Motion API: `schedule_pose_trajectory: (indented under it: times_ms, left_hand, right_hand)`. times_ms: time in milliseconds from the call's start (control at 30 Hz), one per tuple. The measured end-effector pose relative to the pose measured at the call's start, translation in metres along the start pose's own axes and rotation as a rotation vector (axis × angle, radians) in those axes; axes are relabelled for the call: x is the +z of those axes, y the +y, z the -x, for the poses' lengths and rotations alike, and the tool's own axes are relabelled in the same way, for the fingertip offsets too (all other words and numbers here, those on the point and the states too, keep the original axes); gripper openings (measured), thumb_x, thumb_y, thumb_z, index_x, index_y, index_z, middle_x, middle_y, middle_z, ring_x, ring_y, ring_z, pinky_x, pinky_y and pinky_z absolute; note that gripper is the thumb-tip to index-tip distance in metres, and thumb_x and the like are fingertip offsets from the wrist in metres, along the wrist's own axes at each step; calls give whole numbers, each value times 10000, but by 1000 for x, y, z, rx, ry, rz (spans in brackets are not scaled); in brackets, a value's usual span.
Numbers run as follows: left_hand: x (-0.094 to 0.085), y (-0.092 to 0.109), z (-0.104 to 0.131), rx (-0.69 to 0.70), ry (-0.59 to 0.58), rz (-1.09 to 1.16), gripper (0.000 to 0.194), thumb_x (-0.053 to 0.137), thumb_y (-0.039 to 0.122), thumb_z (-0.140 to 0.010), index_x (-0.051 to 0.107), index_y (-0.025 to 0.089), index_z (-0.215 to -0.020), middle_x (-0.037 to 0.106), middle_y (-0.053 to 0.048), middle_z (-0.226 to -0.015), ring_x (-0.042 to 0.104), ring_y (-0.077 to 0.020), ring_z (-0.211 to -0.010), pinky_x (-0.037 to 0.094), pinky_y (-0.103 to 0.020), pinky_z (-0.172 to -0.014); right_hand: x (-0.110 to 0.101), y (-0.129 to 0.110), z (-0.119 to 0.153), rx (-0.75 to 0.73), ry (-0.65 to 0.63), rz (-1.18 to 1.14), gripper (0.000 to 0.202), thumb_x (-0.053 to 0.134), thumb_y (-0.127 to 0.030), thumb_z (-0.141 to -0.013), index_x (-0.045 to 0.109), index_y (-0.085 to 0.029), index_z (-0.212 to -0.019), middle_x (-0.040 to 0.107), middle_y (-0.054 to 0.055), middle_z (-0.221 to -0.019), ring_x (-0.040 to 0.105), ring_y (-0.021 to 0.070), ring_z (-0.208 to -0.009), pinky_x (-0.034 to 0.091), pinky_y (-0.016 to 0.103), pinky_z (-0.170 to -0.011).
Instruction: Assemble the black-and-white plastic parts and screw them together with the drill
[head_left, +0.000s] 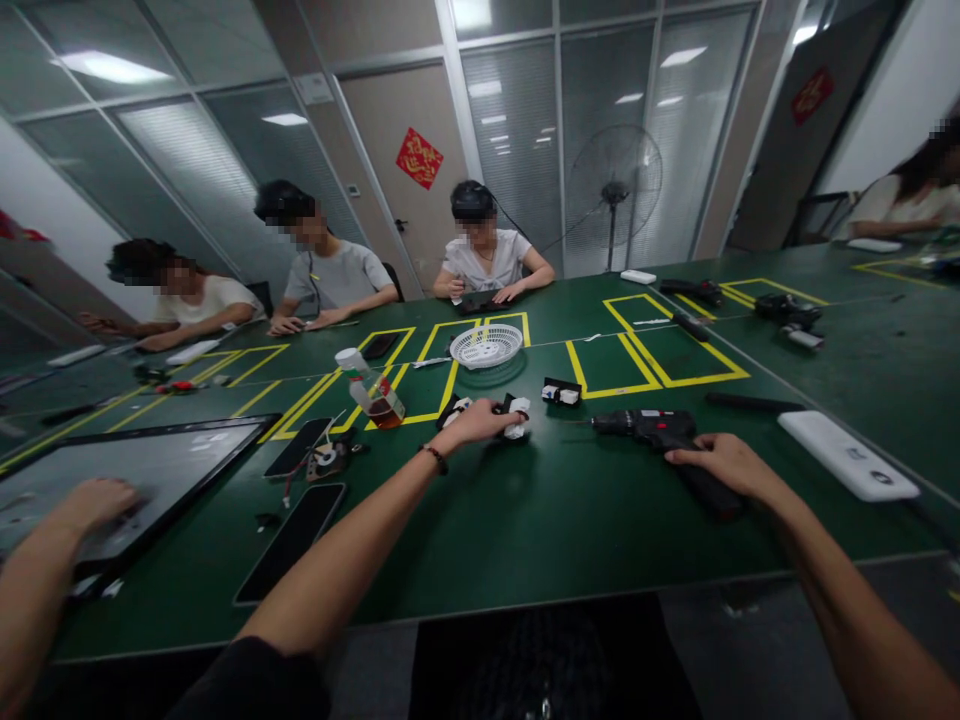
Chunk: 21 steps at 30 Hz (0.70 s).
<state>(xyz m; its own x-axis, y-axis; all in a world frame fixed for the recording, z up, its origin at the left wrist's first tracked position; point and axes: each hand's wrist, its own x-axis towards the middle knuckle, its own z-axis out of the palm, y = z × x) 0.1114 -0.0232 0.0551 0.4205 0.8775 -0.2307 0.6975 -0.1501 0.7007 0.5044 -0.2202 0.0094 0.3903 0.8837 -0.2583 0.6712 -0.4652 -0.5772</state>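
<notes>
My left hand (480, 424) reaches over the green table, its fingers closed on a small black-and-white part (517, 418). Another such part (453, 410) shows partly behind that hand. To the right of it sits a third black-and-white piece (561, 392). A black cordless drill (651, 428) lies on its side, its bit pointing left toward the small parts. My right hand (726, 462) is wrapped round the drill's handle, the thumb on top; its other fingers are mostly hidden.
A white plastic basket (486, 346) and a bottle of brown liquid (375, 396) stand beyond my left arm. Phones (291, 545) lie left, a white power bank (847, 455) right. A co-worker's hand (94, 502) rests over a framed panel (187, 465). Other people sit opposite.
</notes>
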Motion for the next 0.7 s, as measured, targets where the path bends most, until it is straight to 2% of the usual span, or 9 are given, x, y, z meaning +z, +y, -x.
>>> schedule_pose_trajectory:
  times_ms: [67,167,300,367,400,467,533,600,700]
  left_hand:
    - [3,-14,22,30,-88,356,461,683,566,-789,707,157,-998,729,-117,-1046,679,-228,-908,549,-305,-741]
    - [6,-36,47,-19,-179,731,407,719,449,-809,686,144,-1076,707,-116,-1137,667,-204,-997,545,-320,-897]
    - [5,-56,58,-4,-195,930,352,718,373,-835,672,117,-1072,698,-134,-1145,659,-205,-1035,518,-363,-994]
    - [2,-62,57,9,-154,953,351,708,361,-846,668,112,-1091,697,-144,-1145,662,-210,-1040,518,-373,-1001]
    - [0,-65,57,14,-125,958,353,706,359,-848,666,111,-1096,697,-146,-1143,666,-211,-1034,524,-376,-995]
    - [-3,-72,55,19,-64,965,360,703,363,-847,662,113,-1102,698,-147,-1133,673,-217,-1007,551,-390,-953]
    - [-6,-80,53,32,-8,966,380,683,385,-856,654,112,-1118,700,-147,-1115,675,-227,-976,584,-409,-879]
    - [-8,-88,51,70,60,948,408,649,407,-873,641,119,-1162,703,-140,-1103,676,-228,-941,602,-411,-809]
    - [-9,-98,48,149,201,859,463,655,401,-868,607,163,-1263,704,-111,-1135,683,-214,-924,597,-369,-789]
  right_hand:
    - [0,3,20,63,-59,-219,485,729,-673,-665,702,-196,-749,709,76,-663,687,264,-627,456,316,-501]
    - [4,-8,54,124,-154,-660,484,789,-576,-688,685,-183,-950,731,82,-724,690,245,-595,496,306,-478]
    - [7,-52,79,-11,15,-987,494,819,-420,-717,631,-210,-1122,755,78,-864,688,212,-596,502,266,-452]
    - [7,-77,75,-165,-90,-1152,483,768,-410,-744,634,-234,-1173,734,88,-1110,704,206,-703,547,280,-523]
    - [8,-89,69,-235,-185,-1215,484,720,-452,-767,638,-243,-1196,716,87,-1162,678,179,-663,534,275,-496]
    - [11,-109,52,-343,-326,-1282,456,606,-522,-822,663,-239,-1175,733,75,-1010,504,103,-450,420,244,-367]
    - [18,-128,34,-412,-367,-1286,378,561,-473,-858,695,-206,-1089,668,32,-717,325,81,-374,347,237,-339]
    - [29,-144,20,-449,-386,-1256,288,582,-353,-856,703,-173,-1044,561,0,-578,340,100,-407,393,253,-400]
    - [50,-163,5,-472,-473,-1191,290,602,-253,-848,680,-137,-1102,541,4,-567,442,135,-479,429,276,-467]
